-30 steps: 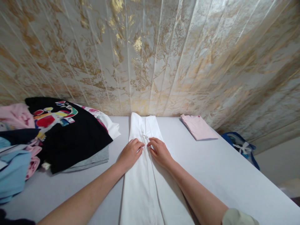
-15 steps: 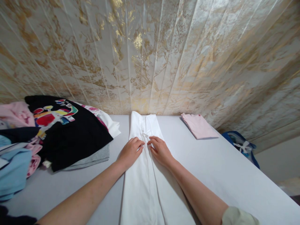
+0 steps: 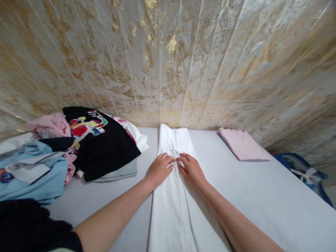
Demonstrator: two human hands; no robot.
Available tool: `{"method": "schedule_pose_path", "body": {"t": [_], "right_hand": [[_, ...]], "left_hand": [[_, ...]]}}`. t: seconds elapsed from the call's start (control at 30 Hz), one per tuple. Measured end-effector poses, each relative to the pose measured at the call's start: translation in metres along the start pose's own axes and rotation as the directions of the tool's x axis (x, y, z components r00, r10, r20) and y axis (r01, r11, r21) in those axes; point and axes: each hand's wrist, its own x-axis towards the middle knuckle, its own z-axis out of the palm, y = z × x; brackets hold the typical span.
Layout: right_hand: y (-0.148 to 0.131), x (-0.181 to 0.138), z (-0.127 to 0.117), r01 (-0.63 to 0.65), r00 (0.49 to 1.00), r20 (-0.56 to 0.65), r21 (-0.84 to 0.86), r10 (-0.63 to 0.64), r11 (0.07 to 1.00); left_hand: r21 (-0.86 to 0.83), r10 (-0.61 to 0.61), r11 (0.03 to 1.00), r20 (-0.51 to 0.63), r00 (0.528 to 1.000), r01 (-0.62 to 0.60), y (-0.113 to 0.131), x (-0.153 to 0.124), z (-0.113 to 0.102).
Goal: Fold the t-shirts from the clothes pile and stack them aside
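A long white garment (image 3: 170,210) lies folded lengthwise down the middle of the pale table (image 3: 262,199), its far end reaching the wall. My left hand (image 3: 159,169) rests flat on its left half, fingers stretched forward and close together. My right hand (image 3: 191,170) lies flat on the right half, fingers pointing toward the left hand. The fingertips of both hands nearly meet over a small drawstring knot (image 3: 175,152). Neither hand grips anything.
A heap of clothes sits at the left: a black printed shirt (image 3: 105,147), a light blue piece (image 3: 34,175), pink and grey items. A folded pink garment (image 3: 243,148) lies at the back right. A blue bag (image 3: 304,171) sits beyond the table's right edge. A marbled gold wall stands behind.
The view has swung to the left, so everything sits further right in the picture. Both hands stay flat in the same spot on the white garment.
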Motion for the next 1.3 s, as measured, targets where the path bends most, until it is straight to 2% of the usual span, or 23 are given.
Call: {"method": "schedule_pose_path", "body": {"t": [0.37, 1.3], "right_hand": [[0.0010, 0.0057, -0.0012, 0.011, 1.000, -0.027, 0.103, -0.009, 0.995], [-0.0007, 0.0044, -0.0063, 0.031, 0.999, -0.039, 0.172, -0.025, 0.985]], "left_hand": [[-0.025, -0.004, 1.000, -0.011, 1.000, 0.004, -0.0003, 0.0017, -0.0004], [-0.025, -0.001, 1.000, -0.003, 1.000, 0.001, -0.0013, 0.0012, -0.0005]]}}
